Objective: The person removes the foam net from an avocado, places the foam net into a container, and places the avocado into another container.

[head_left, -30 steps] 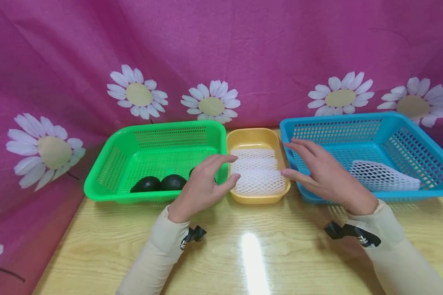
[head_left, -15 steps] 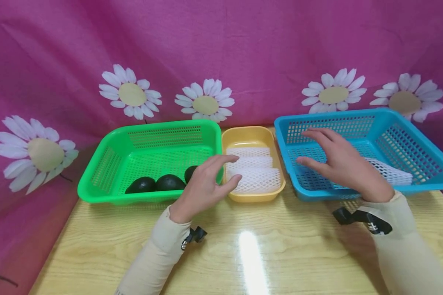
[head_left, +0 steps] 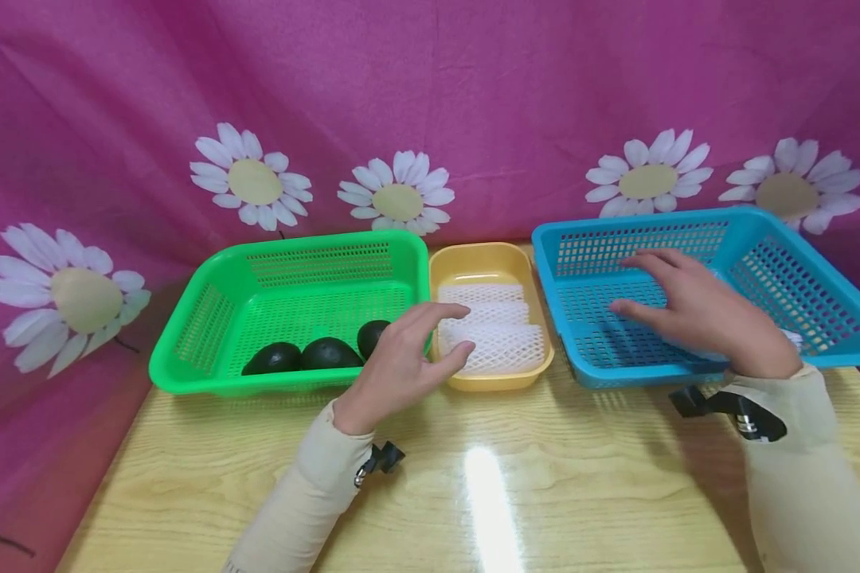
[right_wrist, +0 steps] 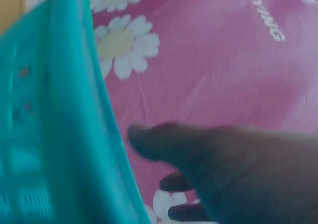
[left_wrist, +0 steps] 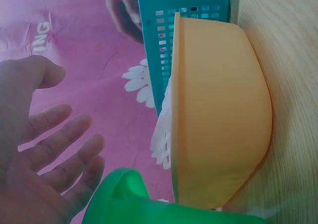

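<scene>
My left hand (head_left: 400,362) hovers above the right end of the green basket (head_left: 218,386), its thumb and fingers apart and holding nothing. Under and beside it, several dark avocado-like fruits (head_left: 331,353) lie along the basket's near side. To the hand's right, white foam net sleeves (head_left: 500,350) are stacked in a yellow tray (head_left: 502,383). My right hand (head_left: 713,312), fingers spread and nothing in them, is over the blue basket (head_left: 616,376). It hides most of a white foam net (head_left: 792,339) there; only a small bit shows.
All three containers stand side by side on a wooden table (head_left: 430,493). Behind them hangs a magenta cloth (head_left: 502,111) with daisies. The baskets' raised rims flank the lower yellow tray.
My right hand has moved right, from the yellow tray's edge to over the blue basket, covering the foam net. The left hand has barely moved. The head view has shifted slightly.
</scene>
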The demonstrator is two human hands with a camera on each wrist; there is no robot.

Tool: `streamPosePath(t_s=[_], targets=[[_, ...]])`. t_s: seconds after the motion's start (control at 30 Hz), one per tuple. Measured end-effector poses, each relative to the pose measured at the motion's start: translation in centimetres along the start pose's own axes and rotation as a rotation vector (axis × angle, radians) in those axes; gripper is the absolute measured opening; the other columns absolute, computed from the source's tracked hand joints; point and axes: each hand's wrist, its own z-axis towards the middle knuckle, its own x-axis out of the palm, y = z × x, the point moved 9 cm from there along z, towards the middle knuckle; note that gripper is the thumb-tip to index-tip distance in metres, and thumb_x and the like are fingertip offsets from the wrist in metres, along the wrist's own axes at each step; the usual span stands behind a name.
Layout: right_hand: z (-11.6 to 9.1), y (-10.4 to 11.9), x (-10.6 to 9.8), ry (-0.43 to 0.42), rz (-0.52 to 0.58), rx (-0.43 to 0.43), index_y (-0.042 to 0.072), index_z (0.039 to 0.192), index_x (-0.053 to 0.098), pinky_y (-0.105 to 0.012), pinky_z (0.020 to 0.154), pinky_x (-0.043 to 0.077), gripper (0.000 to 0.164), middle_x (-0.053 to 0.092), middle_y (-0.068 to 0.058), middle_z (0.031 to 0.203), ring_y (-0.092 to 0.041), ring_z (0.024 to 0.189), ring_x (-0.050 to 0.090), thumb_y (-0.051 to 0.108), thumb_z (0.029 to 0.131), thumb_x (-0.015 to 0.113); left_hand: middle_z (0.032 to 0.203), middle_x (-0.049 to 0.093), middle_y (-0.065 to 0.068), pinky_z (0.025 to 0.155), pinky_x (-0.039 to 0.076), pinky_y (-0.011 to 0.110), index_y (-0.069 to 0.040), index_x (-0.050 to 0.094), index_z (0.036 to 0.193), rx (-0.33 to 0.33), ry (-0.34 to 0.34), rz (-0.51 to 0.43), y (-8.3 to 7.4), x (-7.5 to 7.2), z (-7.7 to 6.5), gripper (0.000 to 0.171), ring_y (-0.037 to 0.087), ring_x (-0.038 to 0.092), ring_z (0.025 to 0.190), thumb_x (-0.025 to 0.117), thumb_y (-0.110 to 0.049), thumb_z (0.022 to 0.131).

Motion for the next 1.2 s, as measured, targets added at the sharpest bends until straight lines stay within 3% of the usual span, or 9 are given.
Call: streamPosePath(t_s=[0.47,0.73,1.0,1.2], targets=[[-0.1,-5.8,1.6,0.181,-0.043,0.136,0.003,0.142,0.041,-0.073,0.097,0.037,0.084,0.033,-0.033,0.145,-0.055,0.130,0.032,0.062,0.085,0.061,0.121,0.068,-0.001,0.099,0.052,0.030,-0.012,0.063,0.122,0.007,0.016,0.008,-0.4,0.5,0.1,0.037,0.013,0.061,0.116,0.066,-0.032,0.091],[-0.4,-7.4,2.3,0.254,-0.047,0.159,0.004,0.142,0.041,-0.073,0.095,0.038,0.087,0.037,-0.035,0.141,-0.056,0.126,0.037,0.068,0.085,0.056,0.121,0.068,0.000,0.098,0.053,0.031,-0.012,0.064,0.121,-0.003,0.034,0.010,-0.5,0.7,-0.3,0.037,0.013,0.062,0.115,0.066,-0.033,0.091],[-0.9,-8.1,2.6,0.290,0.004,0.139,0.002,0.143,0.040,-0.072,0.091,0.042,0.093,0.043,-0.034,0.140,-0.055,0.124,0.041,0.060,0.077,0.072,0.118,0.068,-0.001,0.096,0.054,0.031,-0.014,0.065,0.119,0.026,0.038,0.017,-0.9,0.9,-0.2,0.034,0.012,0.063,0.112,0.067,-0.032,0.090],[-1.5,-9.7,3.2,0.303,0.029,0.186,0.000,0.143,0.038,-0.072,0.089,0.043,0.096,0.043,-0.036,0.139,-0.058,0.121,0.042,0.061,0.077,0.070,0.117,0.068,-0.001,0.096,0.053,0.030,-0.015,0.065,0.118,0.037,0.043,0.012,-1.2,1.2,-0.2,0.033,0.011,0.063,0.112,0.066,-0.033,0.091]])
